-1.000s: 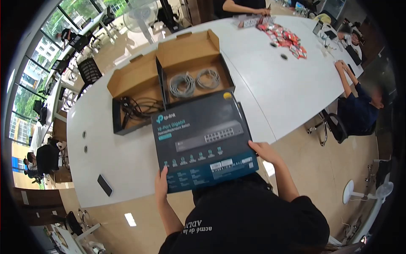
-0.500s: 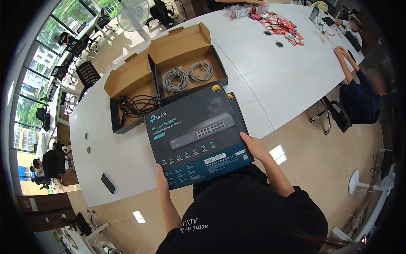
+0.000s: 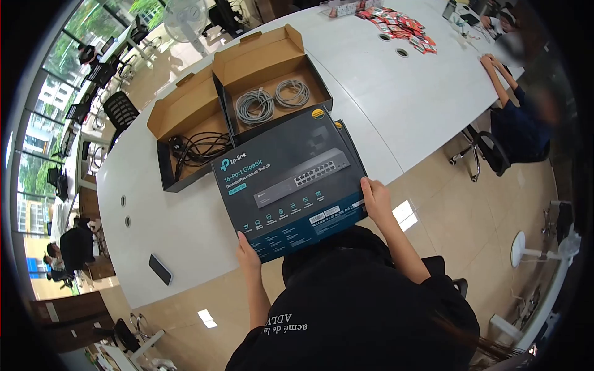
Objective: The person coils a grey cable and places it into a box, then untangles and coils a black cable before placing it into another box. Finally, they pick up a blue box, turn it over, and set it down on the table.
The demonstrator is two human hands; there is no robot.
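Note:
Between my two hands is a dark tp-link switch box (image 3: 291, 185), its printed lid facing up and its near edge beside my body. My left hand (image 3: 249, 251) grips the near left corner, thumb on top. My right hand (image 3: 375, 199) holds the right side, with the fingers hidden beneath. Under its far right edge shows part of a second similar box (image 3: 350, 143). Just beyond stand two open cardboard boxes: one (image 3: 281, 102) with coiled grey cables (image 3: 255, 106), the other (image 3: 170, 162) with black cables (image 3: 201, 148).
On the white table (image 3: 185, 235) lies a phone (image 3: 160, 269) at the left. A pile of red packets (image 3: 396, 28) is at the far end. Another person's forearms (image 3: 497, 80) rest on the right edge. A standing fan (image 3: 185, 21) is behind the table.
The switch box has shifted slightly away from my body and turned a little, both hands moving with it. My right hand sits a bit farther up. The open boxes stay put.

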